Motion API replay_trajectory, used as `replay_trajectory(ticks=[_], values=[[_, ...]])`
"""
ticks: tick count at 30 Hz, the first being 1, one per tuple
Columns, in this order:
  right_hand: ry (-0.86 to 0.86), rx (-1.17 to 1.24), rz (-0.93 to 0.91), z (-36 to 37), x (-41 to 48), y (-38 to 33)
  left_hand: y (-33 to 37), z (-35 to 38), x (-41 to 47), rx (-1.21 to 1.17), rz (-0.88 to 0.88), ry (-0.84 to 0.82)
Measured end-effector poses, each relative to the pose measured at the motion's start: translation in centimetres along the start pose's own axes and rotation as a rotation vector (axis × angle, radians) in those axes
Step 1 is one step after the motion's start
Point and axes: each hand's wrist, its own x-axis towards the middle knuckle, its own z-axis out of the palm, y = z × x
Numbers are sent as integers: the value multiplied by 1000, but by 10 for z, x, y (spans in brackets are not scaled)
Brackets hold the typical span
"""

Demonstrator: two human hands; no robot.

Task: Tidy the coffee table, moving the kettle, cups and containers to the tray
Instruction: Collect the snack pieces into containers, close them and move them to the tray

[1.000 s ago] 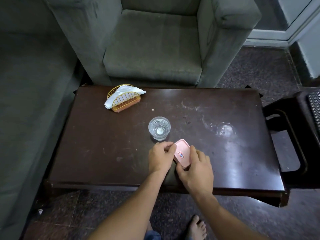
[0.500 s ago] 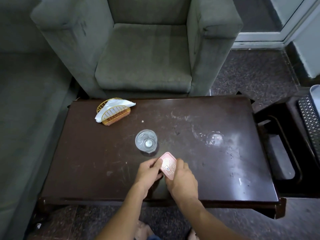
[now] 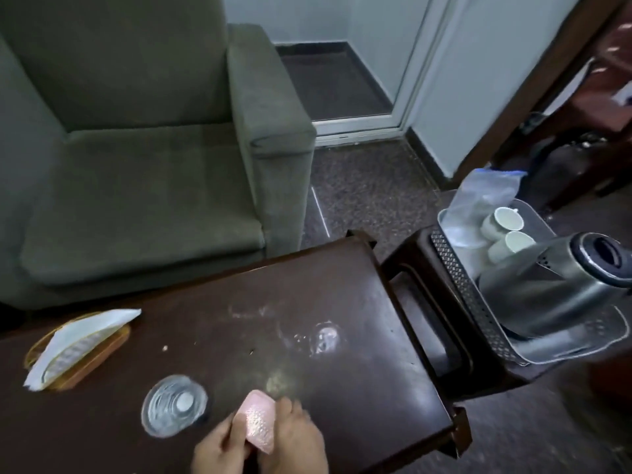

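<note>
Head view, the only one on offer: both hands are low at the near edge of the coffee table (image 3: 342,302), closed around a small pink container (image 3: 259,426). The left hand (image 3: 219,449) pinches its left side, thumb and fingers wrapped on; the right hand (image 3: 297,439) clamps the right side, fingers curled over the top edge. The container stands tilted up off the dark wood, its dimpled face toward the camera.

It looks like thin plastic, light and stiff, so one hand should carry it easily; a grip across the short sides, as it is held, seems the safest. Whether its lid is snapped on, I cannot tell through the blur.

Just left of the hands a clear drinking glass (image 3: 175,405) sits upright on the table. That one I judge fragile and slippery; take it around the wall, not the rim. At the far left, a wire napkin holder (image 3: 78,350) with a white napkin.

Off to the right, well apart from the hands, the tray (image 3: 461,289) rests on a low stand beside the table, already carrying the steel kettle (image 3: 547,285) and two pale cups (image 3: 506,220), with a crumpled plastic bag (image 3: 482,196) behind.
</note>
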Motion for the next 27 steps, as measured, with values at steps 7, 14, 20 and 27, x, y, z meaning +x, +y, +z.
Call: replay_trajectory(ticks=[7, 14, 20, 27], values=[[511, 220, 166, -157, 21, 79, 147, 146, 9, 152, 349, -236], [865, 338, 270, -321, 46, 153, 297, 291, 4, 214, 605, -452], [857, 509, 407, -368, 78, 189, 342, 367, 15, 399, 610, -542], [735, 596, 571, -366, 117, 213, 346, 410, 33, 684, 562, -608]])
